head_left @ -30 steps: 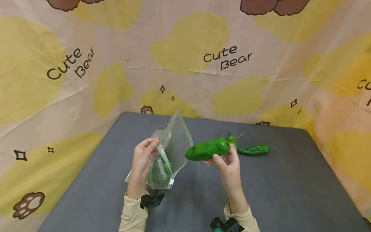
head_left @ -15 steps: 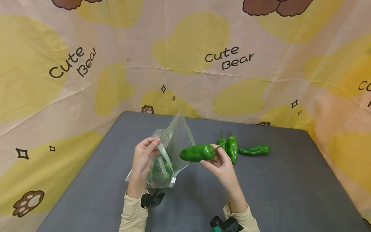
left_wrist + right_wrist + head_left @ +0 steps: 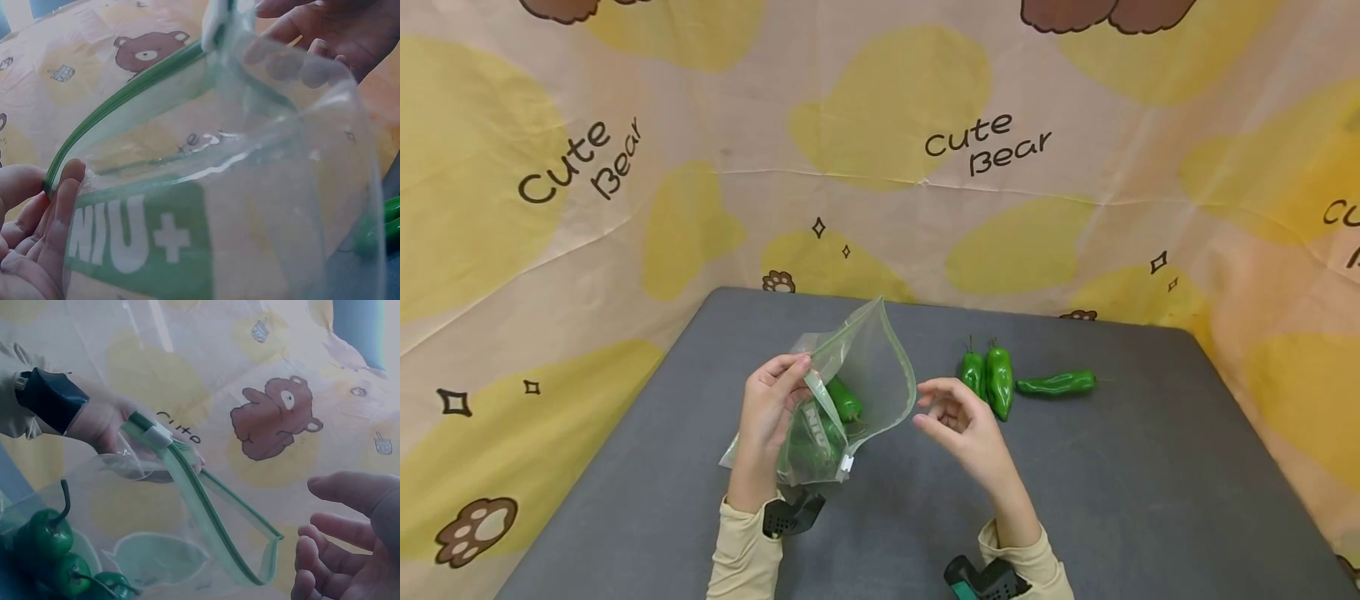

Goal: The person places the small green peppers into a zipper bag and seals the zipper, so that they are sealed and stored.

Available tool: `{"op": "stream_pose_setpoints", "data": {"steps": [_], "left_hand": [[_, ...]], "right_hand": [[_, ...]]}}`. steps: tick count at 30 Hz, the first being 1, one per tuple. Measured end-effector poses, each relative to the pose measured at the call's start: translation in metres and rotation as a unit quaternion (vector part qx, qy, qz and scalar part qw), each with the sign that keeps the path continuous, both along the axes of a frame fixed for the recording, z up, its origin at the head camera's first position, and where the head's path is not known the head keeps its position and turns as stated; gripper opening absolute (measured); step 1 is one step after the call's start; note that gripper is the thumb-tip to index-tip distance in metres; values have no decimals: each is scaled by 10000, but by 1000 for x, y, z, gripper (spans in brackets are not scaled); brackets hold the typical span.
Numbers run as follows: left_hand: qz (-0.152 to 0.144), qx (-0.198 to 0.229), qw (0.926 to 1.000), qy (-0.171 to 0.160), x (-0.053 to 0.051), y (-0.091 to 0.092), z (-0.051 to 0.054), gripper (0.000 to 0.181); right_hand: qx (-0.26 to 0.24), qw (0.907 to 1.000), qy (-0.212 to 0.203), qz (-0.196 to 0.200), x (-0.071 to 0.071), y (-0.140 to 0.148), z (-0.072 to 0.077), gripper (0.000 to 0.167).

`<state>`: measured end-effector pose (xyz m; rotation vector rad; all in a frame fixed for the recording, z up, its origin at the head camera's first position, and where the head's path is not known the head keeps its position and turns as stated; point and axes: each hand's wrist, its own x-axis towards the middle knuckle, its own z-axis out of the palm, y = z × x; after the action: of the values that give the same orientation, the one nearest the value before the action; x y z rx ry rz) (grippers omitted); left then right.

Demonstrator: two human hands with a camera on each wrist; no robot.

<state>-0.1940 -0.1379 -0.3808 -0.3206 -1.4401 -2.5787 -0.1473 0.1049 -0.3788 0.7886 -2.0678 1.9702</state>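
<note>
Pinch closed on the left: left hand (image 3: 769,400) has thumb and fingers together on the rim of the clear bag (image 3: 880,371). Right hand (image 3: 967,429) stands just off the bag's mouth, fingers loosely bent, thumb apart from them, holding nothing.

Nearest the body: cream sleeves (image 3: 743,557), black wrist cameras (image 3: 793,514). Bag mouth gapes toward the right hand, edged with a green strip. White slider (image 3: 847,464) at the mouth's near, lower corner. Green print (image 3: 195,269) on the bag's side, seen from the left wrist, reads "NIU+".

Bagged peppers (image 3: 846,402) are green; the right wrist view shows three stem ends clustered. In the head view one lies high, stem end low and toward the mouth.

Past the right hand, three loose peppers (image 3: 999,382) on the grey table (image 3: 1112,500): two close side by side, stems pointing away; a third to their right, crosswise, stem rightward. Far back, cloth (image 3: 880,108) with yellow patches, stars, paw prints and "Cute Bear" lettering.
</note>
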Motion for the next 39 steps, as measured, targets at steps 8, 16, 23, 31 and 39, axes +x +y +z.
{"op": "stream_pose_setpoints", "data": {"steps": [8,16,23,31,39], "left_hand": [[-8,99,9999,79,-1,0,-1,30],[67,184,9997,118,-2,0,-1,29],[210,685,9974,103,0,0,3,24],[-123,895,9954,314,14,-2,16,21],[86,9,9941,1083,-3,-13,-23,14]], "right_hand": [[-156,9998,66,-76,-1,3,3,26],[-319,9986,-82,-409,-9,13,-3,22],[-216,9934,-585,-967,-18,23,-10,20],[597,9799,-970,-1638,-36,33,-31,24],[1273,9513,-1126,-2573,-52,49,-56,27]]}}
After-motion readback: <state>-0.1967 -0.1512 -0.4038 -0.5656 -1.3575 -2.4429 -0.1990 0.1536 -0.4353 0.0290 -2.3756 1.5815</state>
